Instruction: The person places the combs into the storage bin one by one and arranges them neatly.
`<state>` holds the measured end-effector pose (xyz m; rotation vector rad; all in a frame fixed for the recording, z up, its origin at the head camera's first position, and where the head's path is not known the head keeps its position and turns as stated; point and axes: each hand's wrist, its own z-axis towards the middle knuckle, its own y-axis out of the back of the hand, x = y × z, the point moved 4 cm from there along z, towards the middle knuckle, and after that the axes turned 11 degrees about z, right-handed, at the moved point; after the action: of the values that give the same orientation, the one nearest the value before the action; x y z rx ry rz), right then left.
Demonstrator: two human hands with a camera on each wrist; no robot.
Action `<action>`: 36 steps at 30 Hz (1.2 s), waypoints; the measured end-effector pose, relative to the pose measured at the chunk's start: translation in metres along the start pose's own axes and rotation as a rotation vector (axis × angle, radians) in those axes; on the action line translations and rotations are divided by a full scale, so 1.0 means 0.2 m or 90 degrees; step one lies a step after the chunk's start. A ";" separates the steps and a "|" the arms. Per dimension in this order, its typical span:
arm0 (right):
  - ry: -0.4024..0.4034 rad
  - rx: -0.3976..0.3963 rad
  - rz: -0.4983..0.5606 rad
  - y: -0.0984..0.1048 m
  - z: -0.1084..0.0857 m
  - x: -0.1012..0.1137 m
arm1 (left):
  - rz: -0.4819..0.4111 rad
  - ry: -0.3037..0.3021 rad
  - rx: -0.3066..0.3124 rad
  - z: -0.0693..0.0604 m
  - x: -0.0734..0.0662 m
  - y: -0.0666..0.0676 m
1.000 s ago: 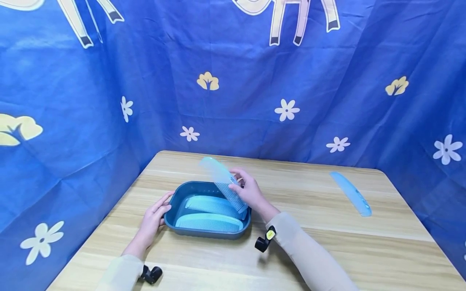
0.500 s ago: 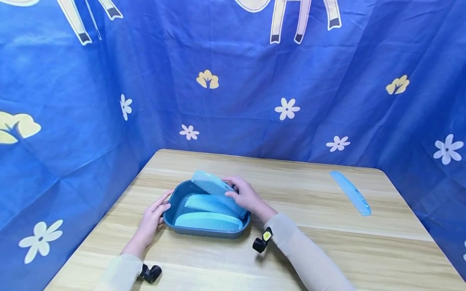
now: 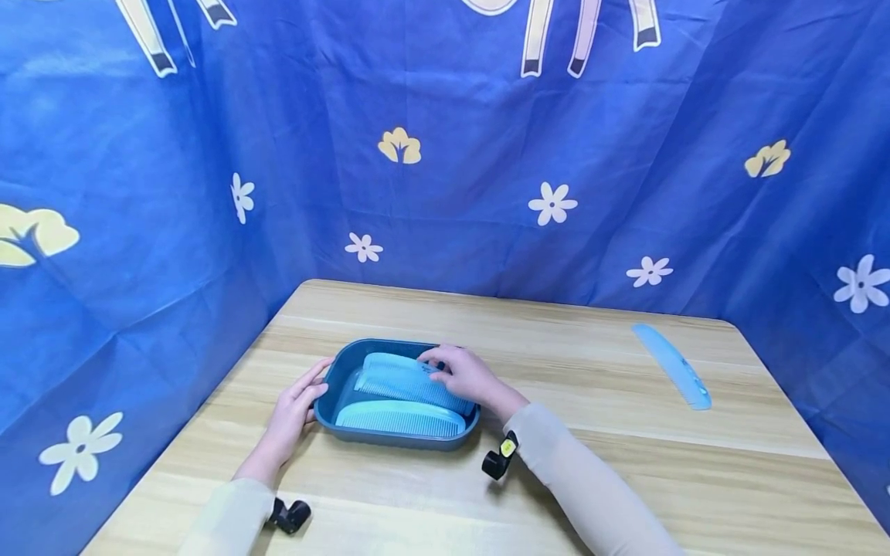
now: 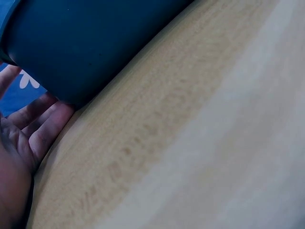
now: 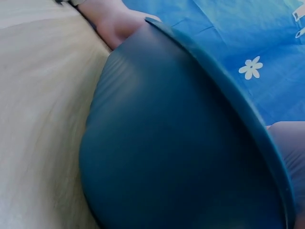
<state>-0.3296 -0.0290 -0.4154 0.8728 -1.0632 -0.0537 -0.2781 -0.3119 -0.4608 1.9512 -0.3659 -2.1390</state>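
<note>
A dark teal plastic basin point(image 3: 389, 440) stands on the table. My left hand point(image 3: 292, 413) grips its left end, thumb at the rim; in the left wrist view that hand's fingers point(image 4: 52, 124) lie against the basin's outer wall point(image 4: 86, 47). Inside, a light blue comb point(image 3: 396, 372) lies toward the back, its right end between the thumb and fingers of my right hand point(image 3: 473, 378). It covers most of another comb beneath it. A further comb point(image 3: 401, 418) lies along the front. The right wrist view is mostly basin wall point(image 5: 157, 133), hiding the right fingertips.
One more blue comb point(image 3: 673, 366) lies on the right of the wooden table point(image 3: 591, 479), apart from the basin. Blue patterned cloth point(image 3: 473, 154) hangs behind the table and on both sides.
My right hand has lowered its comb from above the basin's back rim down into the basin, onto the comb there. The left hand has stayed on the basin's end.
</note>
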 end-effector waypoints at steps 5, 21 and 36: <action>-0.006 0.018 -0.117 -0.01 0.00 0.00 | -0.004 0.000 -0.003 0.01 0.00 0.00; 0.068 -0.060 -0.045 0.01 -0.02 0.00 | -0.009 0.002 -0.009 0.01 0.00 -0.01; 0.099 -0.177 0.204 0.09 -0.09 -0.05 | 0.002 0.008 -0.004 -0.01 0.01 -0.01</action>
<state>-0.3281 -0.0020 -0.4142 0.4420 -1.0101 0.1307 -0.2759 -0.3109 -0.4638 1.9580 -0.3584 -2.1233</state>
